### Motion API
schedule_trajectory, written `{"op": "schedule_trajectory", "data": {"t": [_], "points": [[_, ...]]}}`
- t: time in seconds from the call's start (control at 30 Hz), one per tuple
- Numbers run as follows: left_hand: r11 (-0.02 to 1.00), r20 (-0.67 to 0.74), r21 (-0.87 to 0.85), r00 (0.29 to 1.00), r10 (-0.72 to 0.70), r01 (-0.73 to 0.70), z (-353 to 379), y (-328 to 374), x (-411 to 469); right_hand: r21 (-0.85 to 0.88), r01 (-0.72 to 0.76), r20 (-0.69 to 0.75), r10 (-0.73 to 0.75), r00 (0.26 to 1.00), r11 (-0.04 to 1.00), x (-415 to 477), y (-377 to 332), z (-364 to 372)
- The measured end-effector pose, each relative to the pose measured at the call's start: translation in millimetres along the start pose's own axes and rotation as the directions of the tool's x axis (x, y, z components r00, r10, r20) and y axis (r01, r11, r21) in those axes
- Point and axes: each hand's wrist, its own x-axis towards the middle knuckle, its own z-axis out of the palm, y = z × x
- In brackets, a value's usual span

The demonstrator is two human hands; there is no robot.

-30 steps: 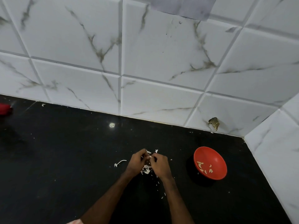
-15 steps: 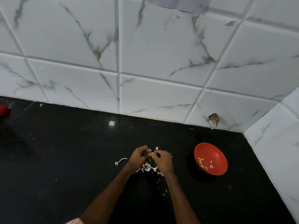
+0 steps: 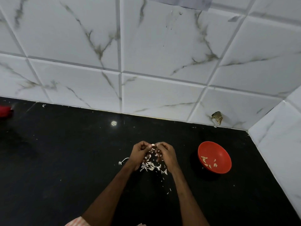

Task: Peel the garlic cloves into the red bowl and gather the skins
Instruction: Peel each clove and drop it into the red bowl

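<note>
Two hands meet at the fingertips, left hand [image 3: 139, 152] and right hand [image 3: 167, 154] with curled fingers pinching a garlic clove [image 3: 152, 145] above the skin pile [image 3: 150, 166] on the black counter [image 3: 65, 160], red bowl [image 3: 213, 146] with peeled cloves [image 3: 205, 160] apart at right

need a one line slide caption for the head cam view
Left hand and right hand pinch a garlic clove over loose skins on a black counter, red bowl of peeled cloves alongside.
</note>
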Motion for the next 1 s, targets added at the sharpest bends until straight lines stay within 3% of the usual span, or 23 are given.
{"op": "schedule_trajectory", "data": {"t": [0.43, 0.83, 1.0], "points": [[0.999, -0.063, 0.032, 0.997, 0.039, -0.037, 9, 0, 3, 0.064, 0.003, -0.073, 0.002, 0.997, 0.998, 1, -1, 4], [0.976, -0.049, 0.170, 0.988, 0.143, -0.133, 11, 0, 4, -0.184, 0.016, -0.148, -0.044, 0.988, 0.983, 8, 1, 5], [0.965, 0.017, 0.178, 0.981, 0.191, -0.191, 11, 2, 3, -0.108, 0.003, -0.129, -0.017, 0.991, 0.994, 10, 1, 7]]}}
